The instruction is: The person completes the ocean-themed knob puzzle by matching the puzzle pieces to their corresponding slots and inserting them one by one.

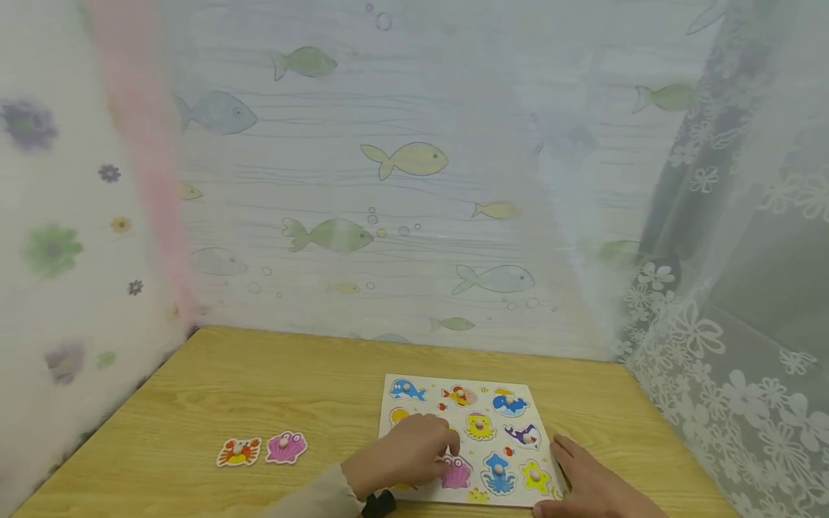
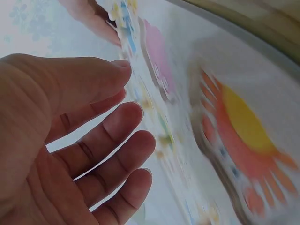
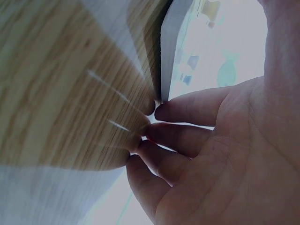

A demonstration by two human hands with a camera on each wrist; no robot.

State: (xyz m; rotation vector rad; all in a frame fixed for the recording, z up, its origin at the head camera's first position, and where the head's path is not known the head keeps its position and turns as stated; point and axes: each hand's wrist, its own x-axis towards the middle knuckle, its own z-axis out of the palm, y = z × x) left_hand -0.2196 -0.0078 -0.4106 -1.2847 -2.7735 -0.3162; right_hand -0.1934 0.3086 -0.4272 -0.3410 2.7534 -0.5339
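Observation:
A white wooden knob puzzle board with sea animals lies on the table. Over its lower left part my left hand hovers with nothing between its fingers; in the left wrist view the fingers are loosely bent and apart from the thumb. Near them show a crab-shaped recess with a printed crab and a pink shell recess. My right hand lies beside the board's right edge, thumb near the lower corner; in the right wrist view its fingertips touch the table. Both the crab piece and the pink shell piece lie left of the board.
Several knobbed pieces sit in the board, among them an octopus, a blue squid and a yellow starfish. Behind the wooden table hangs a fish-print curtain; lace fabric borders the right side.

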